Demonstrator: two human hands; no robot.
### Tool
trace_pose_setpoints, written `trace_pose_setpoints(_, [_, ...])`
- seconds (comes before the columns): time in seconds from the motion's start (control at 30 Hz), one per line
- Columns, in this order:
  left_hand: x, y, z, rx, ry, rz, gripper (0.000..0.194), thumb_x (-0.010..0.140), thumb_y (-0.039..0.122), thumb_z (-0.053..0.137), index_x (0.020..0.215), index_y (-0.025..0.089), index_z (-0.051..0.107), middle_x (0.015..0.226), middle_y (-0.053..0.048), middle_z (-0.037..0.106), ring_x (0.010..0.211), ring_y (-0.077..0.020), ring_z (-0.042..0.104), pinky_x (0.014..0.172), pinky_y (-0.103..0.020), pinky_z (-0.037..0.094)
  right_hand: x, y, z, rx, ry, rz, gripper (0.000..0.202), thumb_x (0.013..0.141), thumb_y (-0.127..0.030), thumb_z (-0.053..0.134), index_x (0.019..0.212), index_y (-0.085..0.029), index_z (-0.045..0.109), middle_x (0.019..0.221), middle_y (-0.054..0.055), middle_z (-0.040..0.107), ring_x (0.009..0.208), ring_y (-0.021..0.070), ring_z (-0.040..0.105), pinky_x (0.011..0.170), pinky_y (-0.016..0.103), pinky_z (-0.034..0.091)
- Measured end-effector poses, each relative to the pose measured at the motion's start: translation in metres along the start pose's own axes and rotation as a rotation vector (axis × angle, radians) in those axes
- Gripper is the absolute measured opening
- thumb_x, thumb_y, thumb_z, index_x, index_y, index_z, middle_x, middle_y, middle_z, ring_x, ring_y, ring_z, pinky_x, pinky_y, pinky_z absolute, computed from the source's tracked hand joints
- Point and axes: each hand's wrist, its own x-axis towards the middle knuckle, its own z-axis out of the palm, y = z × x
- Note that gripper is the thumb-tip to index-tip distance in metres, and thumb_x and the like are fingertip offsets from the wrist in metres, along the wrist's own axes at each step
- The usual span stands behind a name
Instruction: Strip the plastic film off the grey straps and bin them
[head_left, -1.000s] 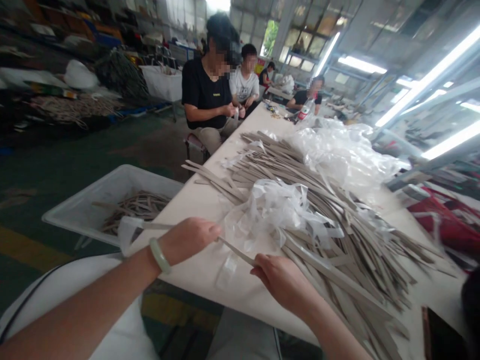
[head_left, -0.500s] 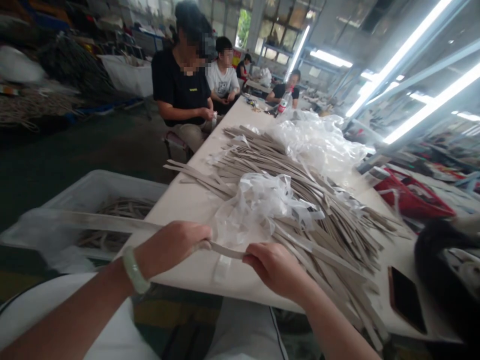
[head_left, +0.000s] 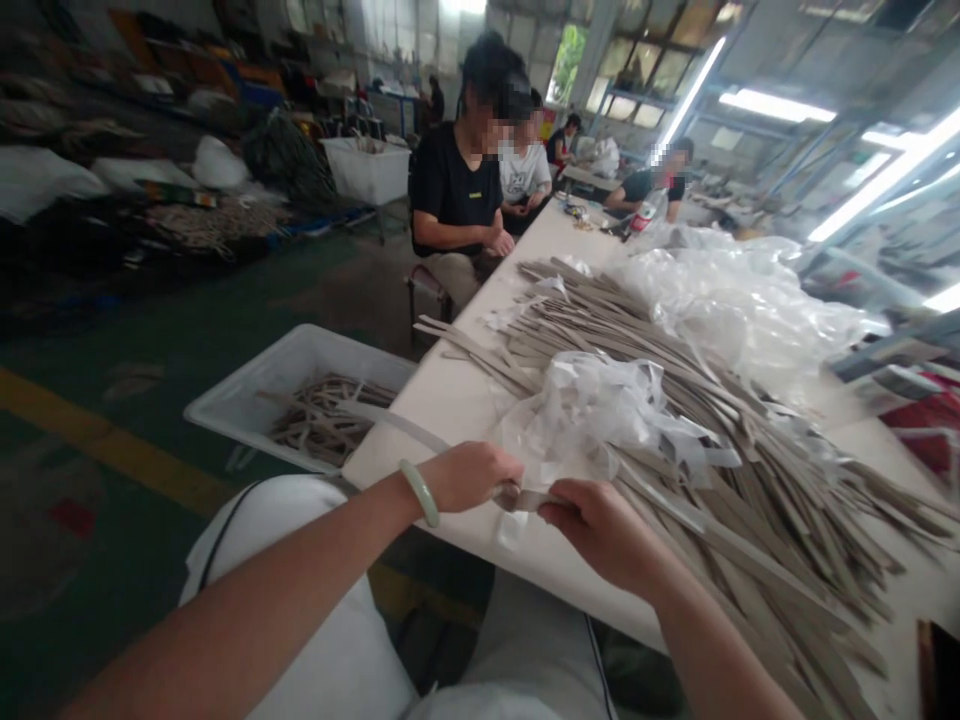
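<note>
My left hand, with a pale green bangle at its wrist, is closed on a grey-beige strip over the table's near edge. My right hand pinches the same strip a short way to the right. From behind my left hand a whitish translucent tape reaches left towards the bin; whether it is joined to the strip is hidden. Crumpled clear film ribbons lie just beyond my hands. A large heap of similar grey-beige strips spreads across the table.
A white plastic bin holding grey-beige strips stands left of the table. Large clear plastic sheeting lies at the far right. A co-worker in a black shirt sits at the table's left edge; other people sit farther back.
The view has swung left, so the table and heap appear farther right. My hands are closer together on the strip. Less of the tape stretches out to the left over the bin.
</note>
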Motion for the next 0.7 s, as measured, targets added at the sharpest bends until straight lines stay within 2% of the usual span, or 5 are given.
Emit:
trace_pose_setpoints(0.23, [-0.003,-0.012,-0.008,-0.34,0.136,-0.027,0.014,0.081,0.008,0.056,0.082,0.012,0.07,0.08,-0.004,0.069,0.076,-0.0132,0.062,0.069,-0.02,0.042,-0.015,0.018,-0.01,0.123,-0.114,0.145,0.037,0.09,-0.039,0.044,0.066,-0.017,0.06,0.05,-0.005,0.037,0.048,0.0097,0.033,0.046,0.024,0.022])
trace_pose_setpoints(0.37, [0.006,0.007,0.011,-0.415,0.169,0.001,0.01,0.078,0.012,0.062,0.078,0.011,0.072,0.075,-0.004,0.069,0.073,-0.0127,0.061,0.067,-0.02,0.042,-0.017,0.012,0.002,0.144,-0.101,0.147,0.037,0.089,-0.04,0.045,0.063,-0.017,0.057,0.05,-0.005,0.038,0.048,0.0097,0.033,0.046,0.024,0.022])
trace_pose_setpoints(0.5, [0.015,0.025,0.03,-0.273,0.171,0.009,0.01,0.08,0.019,0.062,0.079,0.013,0.071,0.075,-0.004,0.069,0.075,-0.0149,0.061,0.068,-0.023,0.043,-0.015,0.004,0.026,0.226,-0.091,0.125,0.035,0.088,-0.042,0.045,0.064,-0.018,0.053,0.054,-0.003,0.044,0.05,0.0104,0.039,0.047,0.023,0.027])
trace_pose_setpoints(0.6, [0.013,0.021,0.026,-0.055,0.177,-0.046,0.015,0.082,0.024,0.06,0.074,0.014,0.068,0.078,-0.006,0.069,0.078,-0.0192,0.062,0.067,-0.027,0.043,-0.024,0.018,0.03,0.368,-0.229,0.201,0.034,0.088,-0.046,0.044,0.069,-0.019,0.049,0.054,-0.002,0.049,0.049,0.0106,0.045,0.047,0.022,0.033])
trace_pose_setpoints(0.7, [0.014,0.02,0.022,0.046,0.188,-0.082,0.017,0.083,0.024,0.057,0.072,0.014,0.065,0.079,-0.007,0.068,0.078,-0.0211,0.063,0.065,-0.029,0.044,-0.031,0.037,0.028,0.445,-0.3,0.334,0.036,0.088,-0.049,0.039,0.072,-0.019,0.051,0.045,-0.006,0.043,0.039,0.0086,0.038,0.04,0.021,0.028])
